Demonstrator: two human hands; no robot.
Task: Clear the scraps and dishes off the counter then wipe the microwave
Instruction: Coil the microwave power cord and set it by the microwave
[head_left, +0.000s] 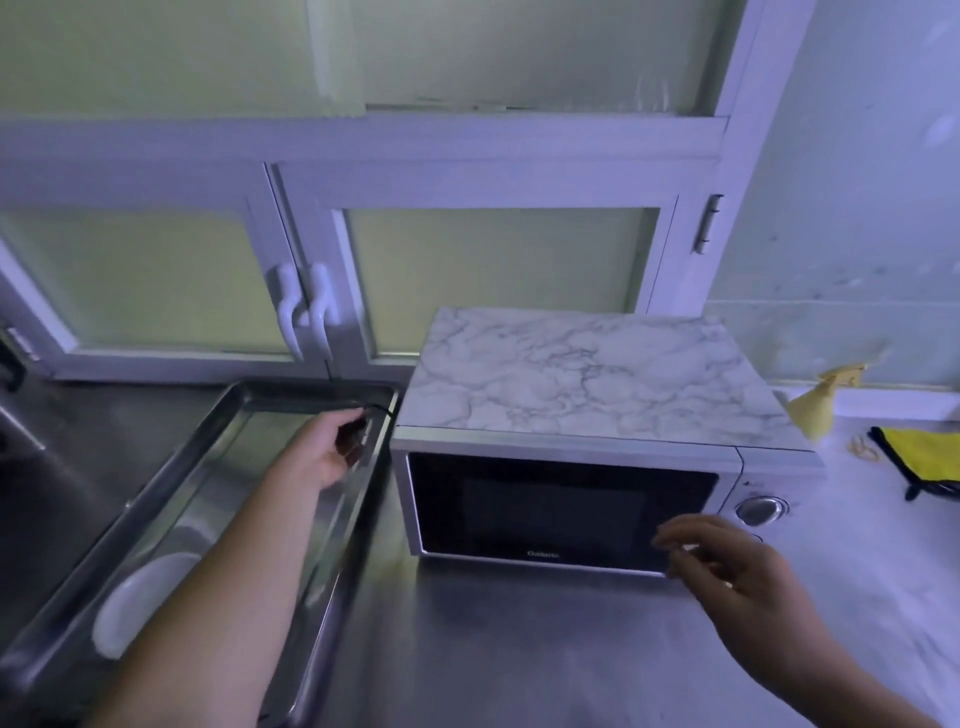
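A silver microwave (566, 509) with a marble-patterned top and a dark door stands on the steel counter (519, 649). My left hand (324, 449) reaches over the far end of a long steel tray (208, 467) and grips a small dark object (353, 436) with a thin black cord. A white plate (137, 605) lies in the near end of that tray. My right hand (727, 566) hovers in front of the microwave's lower right corner, fingers spread and holding nothing. A yellow cloth (922, 457) lies right of the microwave.
A yellow spray bottle (821, 405) stands behind the microwave's right side. A sink basin (47, 467) sits left of the tray. White-framed frosted windows (493, 270) with two handles run along the back. A pale marble surface continues to the right.
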